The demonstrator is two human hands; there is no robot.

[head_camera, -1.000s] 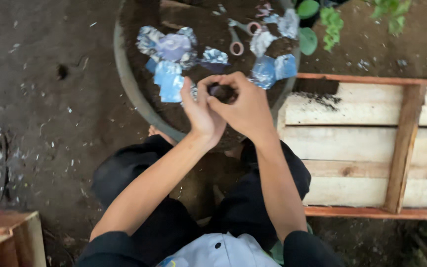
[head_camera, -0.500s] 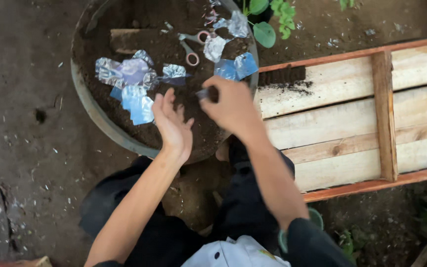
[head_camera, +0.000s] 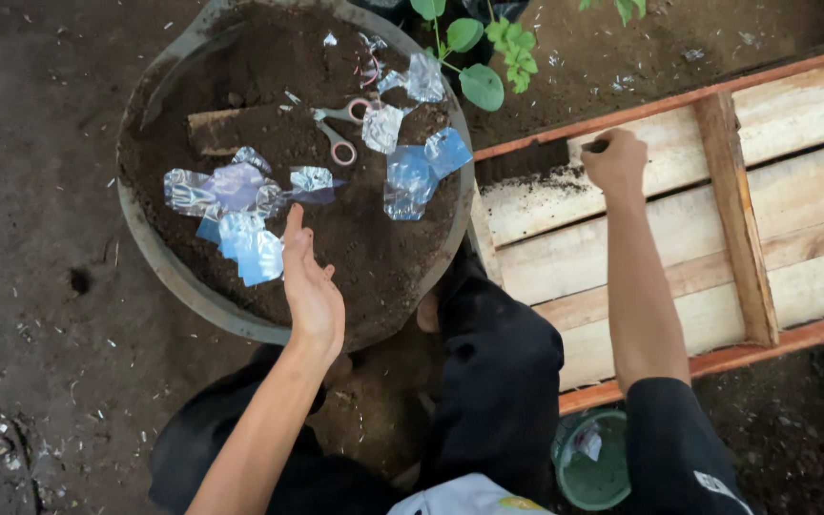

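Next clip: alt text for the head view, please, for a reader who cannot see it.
Seen from above, a crouching person's right hand sets a small dark thing at the end of a row of dark soil blocks on a wooden pallet. The left hand hovers open over a round basin of soil strewn with clear plastic pieces and scissors.

Scissors [head_camera: 339, 133] lie in the soil basin [head_camera: 159, 262] (wooden frame [head_camera: 717, 205] right).

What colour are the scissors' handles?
Pink rings on the scissors, lying on the soil in the basin; head view.
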